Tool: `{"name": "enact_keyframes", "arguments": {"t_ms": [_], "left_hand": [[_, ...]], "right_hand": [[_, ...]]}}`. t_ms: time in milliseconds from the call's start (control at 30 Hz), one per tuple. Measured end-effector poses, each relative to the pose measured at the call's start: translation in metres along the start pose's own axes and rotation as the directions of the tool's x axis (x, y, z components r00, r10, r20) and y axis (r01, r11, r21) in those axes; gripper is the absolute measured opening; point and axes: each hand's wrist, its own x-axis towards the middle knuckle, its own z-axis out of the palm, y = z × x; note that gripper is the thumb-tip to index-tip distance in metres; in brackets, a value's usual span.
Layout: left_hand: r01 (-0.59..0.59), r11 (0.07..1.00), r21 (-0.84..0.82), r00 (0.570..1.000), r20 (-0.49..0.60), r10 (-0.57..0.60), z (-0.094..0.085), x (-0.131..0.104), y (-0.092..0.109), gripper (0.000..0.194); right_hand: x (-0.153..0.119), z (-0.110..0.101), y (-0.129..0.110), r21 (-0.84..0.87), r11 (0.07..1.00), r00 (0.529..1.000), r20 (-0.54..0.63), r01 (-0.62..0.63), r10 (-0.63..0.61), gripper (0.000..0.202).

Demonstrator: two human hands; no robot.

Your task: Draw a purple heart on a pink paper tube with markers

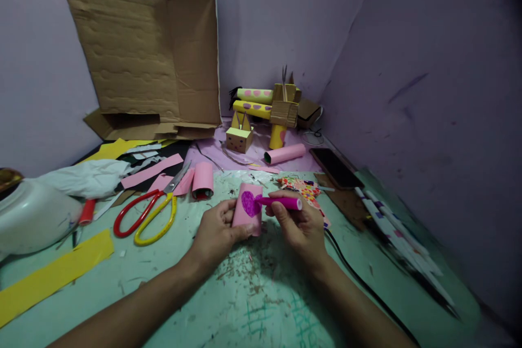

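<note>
A pink paper-covered tube point(241, 219) is held upright, tilted slightly, by my left hand point(217, 231), whose thumb lies across its lower front. A filled purple heart point(249, 204) shows on the tube's face, with a second purple patch at its right edge. My right hand point(299, 225) grips a magenta marker point(285, 203), its tip touching the tube beside the heart. Left of my left hand stands a short pink tube point(203, 179), and scissors point(155, 217) with one red and one yellow handle lie open on the green table point(183, 304).
Cardboard point(134, 60) leans on the back wall. Behind my hands are a small cardboard box with ears point(239, 140), yellow spotted tubes point(253, 109) and a pink tube point(287, 153). A phone point(336, 167) and cable lie right; a white container point(36, 217) and yellow strip point(61, 272) left.
</note>
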Motion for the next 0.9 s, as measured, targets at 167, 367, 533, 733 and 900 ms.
{"name": "enact_keyframes", "arguments": {"t_ms": [167,367,533,733,900], "left_hand": [[-0.011,1.0,0.005,1.0,-0.003,0.011,-0.0009,-0.0004,-0.0006,0.058],[0.005,1.0,0.001,1.0,-0.018,-0.005,0.0005,-0.001,0.0,0.063],[-0.008,1.0,-0.004,1.0,-0.012,0.008,0.0007,-0.0007,0.0005,0.061],[-0.007,1.0,0.009,1.0,-0.019,0.007,0.0003,-0.0005,0.0005,0.06],[-0.003,1.0,0.005,1.0,-0.028,0.003,0.001,-0.0008,0.0002,0.06]], "right_hand": [[-0.0006,-0.0008,-0.0008,0.03,0.999,1.0,0.005,-0.01,0.01,0.012],[0.0011,-0.0021,-0.0006,0.057,0.995,0.987,-0.139,-0.078,0.085,0.011],[0.0008,-0.0015,0.0004,-0.006,0.999,0.999,-0.023,-0.035,0.035,0.012],[0.0012,-0.0024,-0.001,-0.013,0.999,0.998,-0.049,-0.037,0.036,0.011],[0.0012,-0.0022,-0.001,-0.015,1.0,0.999,-0.028,-0.023,0.022,0.011]]}}
